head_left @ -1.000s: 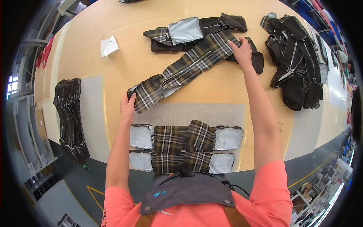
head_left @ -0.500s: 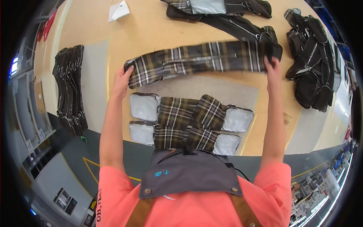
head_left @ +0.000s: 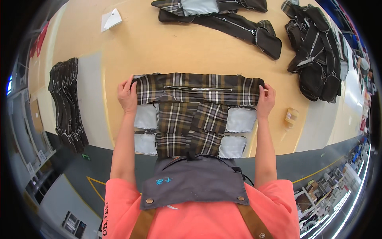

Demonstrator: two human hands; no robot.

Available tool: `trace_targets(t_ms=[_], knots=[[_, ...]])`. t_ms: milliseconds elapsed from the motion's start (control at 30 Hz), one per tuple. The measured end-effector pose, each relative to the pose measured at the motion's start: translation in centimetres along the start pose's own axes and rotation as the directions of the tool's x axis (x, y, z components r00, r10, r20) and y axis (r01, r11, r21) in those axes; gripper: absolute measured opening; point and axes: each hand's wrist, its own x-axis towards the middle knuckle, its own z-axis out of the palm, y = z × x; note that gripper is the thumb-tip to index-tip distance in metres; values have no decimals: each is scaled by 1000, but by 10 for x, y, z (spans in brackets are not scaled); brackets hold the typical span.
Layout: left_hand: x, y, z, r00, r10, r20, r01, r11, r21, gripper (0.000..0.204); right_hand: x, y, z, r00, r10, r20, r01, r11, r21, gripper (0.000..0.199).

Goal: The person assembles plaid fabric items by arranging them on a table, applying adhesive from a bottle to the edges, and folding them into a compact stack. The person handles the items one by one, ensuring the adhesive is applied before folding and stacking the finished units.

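Head view, the only one. The left hand is closed on the left end of a long plaid strap piece, fingers curled over its edge; the right hand pinches the right end in the same way. The piece is stretched flat between them across the wooden table, a thin zipper line running along its middle. It lies on the far edge of a stack of plaid and grey padded panels at the near table edge, overlapping their top row.

Surroundings: a second plaid and black strap assembly lies farther back, a heap of black straps and buckles at far right, a row of dark pieces at left, a small yellow object near the right hand, a white paper at the far left.

Risk, as judged — the piece could settle skewed on the stack if one hand lets go first, and the lower panels, close to the table edge, could be nudged off.
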Motion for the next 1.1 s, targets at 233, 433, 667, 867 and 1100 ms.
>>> trace_targets(t_ms=[233, 433, 667, 867, 1100], knots=[[2, -8, 8, 995, -96, -35, 93, 992, -89, 14, 1, -22, 2, 993, -91, -71, 94, 995, 37, 18], [2, 2, 12, 994, -111, -17, 109, 989, -103, 29, -38, -116, 28, 954, -119, 274, 54, 971, 233, 17], [3, -6, 14, 995, -95, 25, 96, 995, -10, 28, -50, -118, 89, 829, -166, 534, -70, 917, 394, 24], [7, 60, -27, 990, -125, 62, 136, 965, -226, 24, 92, -77, 42, 979, -150, 140, 142, 988, 68, 37], [-15, 176, 15, 820, -95, 565, 439, 737, -513, 32, 168, -22, 64, 866, -467, 179, 475, 657, -586, 50]])
